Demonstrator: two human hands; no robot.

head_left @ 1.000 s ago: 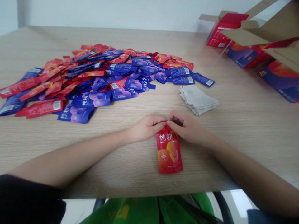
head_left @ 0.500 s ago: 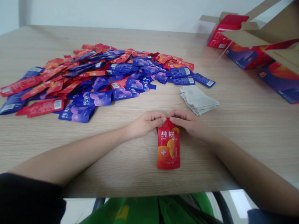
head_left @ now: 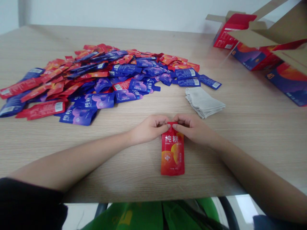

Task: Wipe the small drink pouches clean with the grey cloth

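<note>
One red foil pouch point(head_left: 172, 153), flat on the wooden table point(head_left: 240, 153) between the hands, top edge pinched narrowly by left hand point(head_left: 148, 130) and right hand point(head_left: 193, 129); heaped red and blue sachets point(head_left: 103, 84) lie beyond the left hand, folded grey cloth point(head_left: 203, 102) beyond the right.

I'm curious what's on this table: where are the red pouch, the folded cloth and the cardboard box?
Red pouch point(head_left: 172, 156): head view, on its printed front.
Folded cloth point(head_left: 203, 102): head view, on its top fold.
Cardboard box point(head_left: 251, 39): head view, on an open flap.
</note>
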